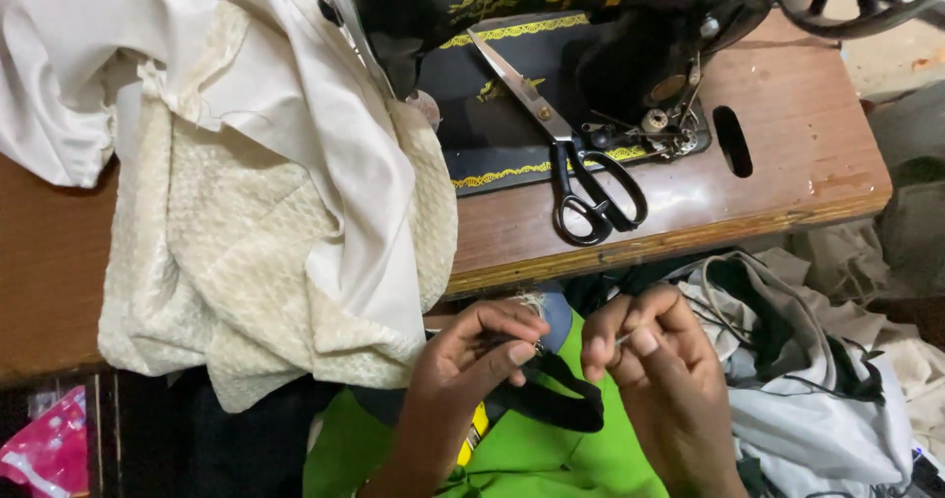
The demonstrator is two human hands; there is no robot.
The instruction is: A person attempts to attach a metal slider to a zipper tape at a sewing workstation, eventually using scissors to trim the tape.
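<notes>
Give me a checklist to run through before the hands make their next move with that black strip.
1. Left hand pinches the black strip: ok.
2. Right hand fingers pinched on something thin and pale: ok; what it is: cannot tell.
3. Thread through a needle: cannot tell.
4. Scissors within sight on the sewing machine bed, blades shut: ok.
5. Cream fabric clear of both hands: ok.

Both hands (472, 355) (645, 350) pinch black strap (556, 400) below scissors (576, 154).

one scissors (581, 154), one sewing machine (591, 26), two hands (472, 355)
</notes>
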